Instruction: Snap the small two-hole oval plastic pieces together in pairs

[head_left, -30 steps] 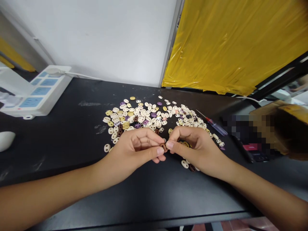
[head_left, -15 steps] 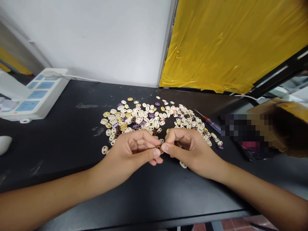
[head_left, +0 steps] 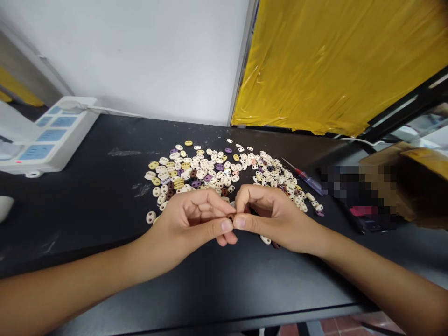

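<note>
A small brown piece (head_left: 230, 217) with holes is pinched between the fingertips of both hands, mostly covered by them. My left hand (head_left: 196, 219) grips it from the left with thumb and index finger. From the right, my right hand (head_left: 269, 214) holds it the same way, and the two thumb tips touch. Behind the hands lies a spread of small oval two-holed pieces (head_left: 210, 163), mostly cream, with some yellow, purple and brown. A second cluster (head_left: 276, 177) sits behind my right hand. One cream piece (head_left: 265, 239) lies below my right hand.
A screwdriver (head_left: 310, 182) rests on the black table (head_left: 227, 289), right of the pieces. A white power strip (head_left: 66, 135) with a cable stands at the left. An open cardboard box (head_left: 385, 158) and a blurred-out item are at the right.
My right hand's fingers have shifted slightly left, closer around the brown piece, which now shows less. A dark piece has come into sight below my right hand.
</note>
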Demonstrator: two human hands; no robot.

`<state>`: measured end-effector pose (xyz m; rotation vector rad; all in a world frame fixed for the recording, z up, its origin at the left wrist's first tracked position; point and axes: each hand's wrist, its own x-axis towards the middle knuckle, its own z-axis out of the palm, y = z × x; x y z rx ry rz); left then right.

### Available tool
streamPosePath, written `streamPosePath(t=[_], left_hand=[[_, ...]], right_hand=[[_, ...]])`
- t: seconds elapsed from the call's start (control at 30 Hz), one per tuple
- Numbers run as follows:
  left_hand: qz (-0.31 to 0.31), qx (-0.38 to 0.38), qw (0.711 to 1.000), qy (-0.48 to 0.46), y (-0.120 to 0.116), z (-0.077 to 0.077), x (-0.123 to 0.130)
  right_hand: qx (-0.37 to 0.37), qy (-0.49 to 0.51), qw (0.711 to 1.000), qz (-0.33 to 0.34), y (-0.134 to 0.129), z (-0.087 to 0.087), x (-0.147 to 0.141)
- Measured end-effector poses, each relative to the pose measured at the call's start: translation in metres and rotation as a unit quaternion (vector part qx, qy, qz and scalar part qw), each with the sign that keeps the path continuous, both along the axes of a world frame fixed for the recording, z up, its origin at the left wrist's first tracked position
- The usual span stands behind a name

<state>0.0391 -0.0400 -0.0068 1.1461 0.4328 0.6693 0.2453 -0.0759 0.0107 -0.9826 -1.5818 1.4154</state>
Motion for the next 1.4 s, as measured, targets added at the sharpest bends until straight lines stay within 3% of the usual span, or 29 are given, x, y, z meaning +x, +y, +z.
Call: streamPosePath(t=[0.17, 0.3, 0.4, 0.47, 0.53, 0.6, 0.67, 0.7, 0.87, 1.0, 1.1, 1.4], left_hand=[[-0.019, 0.049, 0.999, 0.013, -0.003, -0.002, -0.004], [-0.001, 0.14, 0.989, 0.05, -0.005, 0.001, -0.006], [0.019, 0.243, 0.965, 0.096, -0.005, 0.003, -0.006], [0.024, 0.339, 0.931, 0.133, -0.005, 0.004, -0.006], [0.008, 0.445, 0.884, 0.147, -0.003, 0.003, -0.007], [-0.018, 0.528, 0.836, 0.151, -0.001, 0.0, -0.009], [-0.031, 0.579, 0.799, 0.162, 0.001, -0.003, -0.011], [-0.032, 0.596, 0.784, 0.172, 0.002, -0.004, -0.013], [0.006, 0.659, 0.724, 0.202, 0.009, -0.006, -0.015], [0.067, 0.683, 0.692, 0.223, 0.022, -0.003, -0.015], [0.091, 0.679, 0.681, 0.258, 0.032, -0.001, -0.016], [0.076, 0.709, 0.652, 0.259, 0.034, -0.001, -0.013]], right_hand=[[-0.009, -0.023, 0.999, 0.036, 0.004, 0.001, 0.004], [0.049, -0.065, 0.996, 0.028, 0.006, 0.001, 0.006], [0.114, -0.103, 0.988, 0.016, 0.008, 0.01, 0.014], [0.145, -0.131, 0.981, -0.015, 0.013, 0.018, 0.025], [0.197, -0.207, 0.953, -0.097, 0.02, 0.023, 0.043], [0.25, -0.323, 0.888, -0.211, 0.031, 0.023, 0.062], [0.267, -0.397, 0.838, -0.261, 0.042, 0.017, 0.079], [0.268, -0.412, 0.83, -0.266, 0.048, 0.013, 0.085], [0.303, -0.443, 0.799, -0.27, 0.06, -0.008, 0.089], [0.3, -0.458, 0.789, -0.278, 0.059, -0.012, 0.081], [0.291, -0.467, 0.786, -0.283, 0.059, -0.011, 0.079], [0.262, -0.451, 0.807, -0.276, 0.058, -0.011, 0.082]])
